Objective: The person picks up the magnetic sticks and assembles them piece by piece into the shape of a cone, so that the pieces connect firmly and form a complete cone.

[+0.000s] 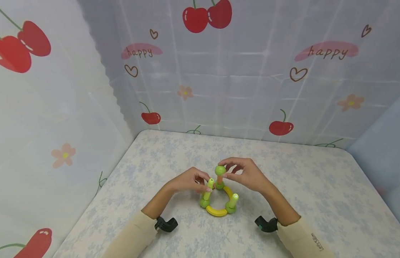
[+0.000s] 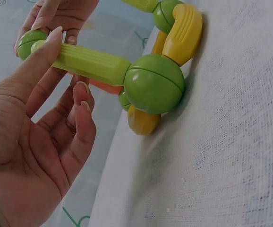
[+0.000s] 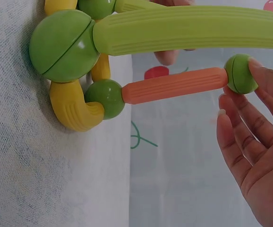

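A toy frame of magnetic-style rods and balls stands on the table, its base a ring of curved yellow rods (image 1: pixel 217 211) joined by green balls (image 2: pixel 154 83). My left hand (image 1: pixel 191 181) pinches the upper part of an upright lime-green rod (image 2: pixel 91 64) between thumb and fingers. At the ring's far side rises an orange rod (image 3: pixel 175 85) with a green ball (image 3: pixel 241 74) on its top end. My right hand (image 1: pixel 246 173) holds that top ball between thumb and fingertips. Another lime-green rod (image 1: pixel 233 200) stands on the ring's right ball, untouched by either hand.
The table (image 1: pixel 316 193) has a pale blue floral cover. A cherry-print curtain (image 1: pixel 232 82) hangs behind it, and a similar sheet (image 1: pixel 58 114) borders the left side. Both wrists wear black camera mounts (image 1: pixel 266 224).
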Available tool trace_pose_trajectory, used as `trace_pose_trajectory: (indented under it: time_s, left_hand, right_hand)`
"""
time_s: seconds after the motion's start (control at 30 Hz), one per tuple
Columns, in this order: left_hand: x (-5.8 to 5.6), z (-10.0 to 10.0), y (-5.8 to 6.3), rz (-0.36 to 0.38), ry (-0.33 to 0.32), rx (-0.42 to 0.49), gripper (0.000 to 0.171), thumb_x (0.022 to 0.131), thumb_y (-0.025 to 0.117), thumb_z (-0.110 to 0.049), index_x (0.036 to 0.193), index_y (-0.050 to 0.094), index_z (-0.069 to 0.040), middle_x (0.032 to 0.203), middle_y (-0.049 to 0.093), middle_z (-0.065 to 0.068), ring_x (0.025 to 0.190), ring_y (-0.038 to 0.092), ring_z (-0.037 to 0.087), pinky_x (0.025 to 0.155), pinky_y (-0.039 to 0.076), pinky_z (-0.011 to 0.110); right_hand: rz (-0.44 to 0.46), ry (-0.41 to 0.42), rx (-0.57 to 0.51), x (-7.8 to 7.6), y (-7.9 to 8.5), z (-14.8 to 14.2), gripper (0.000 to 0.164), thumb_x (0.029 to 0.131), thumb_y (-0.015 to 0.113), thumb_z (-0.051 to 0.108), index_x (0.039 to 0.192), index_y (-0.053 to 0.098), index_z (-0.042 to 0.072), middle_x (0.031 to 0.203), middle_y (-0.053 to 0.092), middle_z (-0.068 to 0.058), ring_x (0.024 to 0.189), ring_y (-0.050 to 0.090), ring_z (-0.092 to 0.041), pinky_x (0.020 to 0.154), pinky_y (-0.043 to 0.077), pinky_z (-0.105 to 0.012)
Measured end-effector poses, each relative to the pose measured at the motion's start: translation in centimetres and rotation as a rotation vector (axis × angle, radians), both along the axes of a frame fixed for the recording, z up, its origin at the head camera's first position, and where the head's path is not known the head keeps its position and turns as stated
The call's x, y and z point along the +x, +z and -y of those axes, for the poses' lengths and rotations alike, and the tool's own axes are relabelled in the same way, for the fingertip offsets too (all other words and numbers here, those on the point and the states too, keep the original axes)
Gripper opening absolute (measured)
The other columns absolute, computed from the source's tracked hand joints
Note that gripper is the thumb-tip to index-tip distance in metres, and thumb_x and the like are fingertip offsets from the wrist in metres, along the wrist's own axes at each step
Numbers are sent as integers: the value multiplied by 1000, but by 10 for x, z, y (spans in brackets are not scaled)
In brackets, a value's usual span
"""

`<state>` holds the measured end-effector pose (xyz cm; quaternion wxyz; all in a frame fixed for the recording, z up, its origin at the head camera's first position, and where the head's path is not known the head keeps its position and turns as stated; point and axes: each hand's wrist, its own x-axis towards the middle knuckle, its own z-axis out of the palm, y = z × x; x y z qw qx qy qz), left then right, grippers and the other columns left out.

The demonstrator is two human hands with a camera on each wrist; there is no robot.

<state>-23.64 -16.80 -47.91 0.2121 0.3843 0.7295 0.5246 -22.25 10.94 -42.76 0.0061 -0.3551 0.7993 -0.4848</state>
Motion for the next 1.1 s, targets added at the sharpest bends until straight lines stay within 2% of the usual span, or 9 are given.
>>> trace_pose_trajectory:
  time_s: [0.13,0.2,0.53,0.8,0.9,1.1]
  left_hand:
    - [3,-4,1,-2,19,-8,18,94,73,-9,107,75,3,89,71,23,60,57,44,54,51,51]
    - [3,-5,2,-6,25,-10,19,94,73,-9,108,75,4,87,70,25,61,57,47,54,51,52]
    - [6,-8,1,-14,60,-18,12,93,75,-10,104,77,-4,75,70,14,58,55,44,53,48,50]
    - [9,-8,2,16,71,7,4,92,74,-7,96,74,-6,77,67,24,59,55,45,54,48,56]
    - [10,-7,5,12,68,-2,6,92,75,-10,97,74,-6,79,68,22,61,57,45,55,50,52]
    - [7,0,12,-31,98,-14,16,92,75,-12,108,75,-10,95,70,6,72,66,39,63,57,36]
  right_hand:
    - [-3,21,6,2,1,1,31,90,80,16,121,73,20,116,71,5,100,65,-32,82,57,-39]
    - [-9,34,7,3,2,2,32,90,80,16,121,73,19,116,72,5,100,65,-31,82,58,-39]
    - [-19,71,31,6,4,5,36,88,81,9,121,73,19,112,72,7,99,66,-27,82,58,-38]
    - [-31,102,67,9,4,8,37,87,81,7,121,73,19,112,73,7,98,65,-15,82,58,-40]
    - [-43,97,77,10,5,7,37,88,81,9,122,73,18,113,73,7,98,64,-13,82,58,-39]
    - [-31,49,86,12,19,-4,27,96,74,21,122,72,19,116,72,5,100,65,-13,84,57,-38]
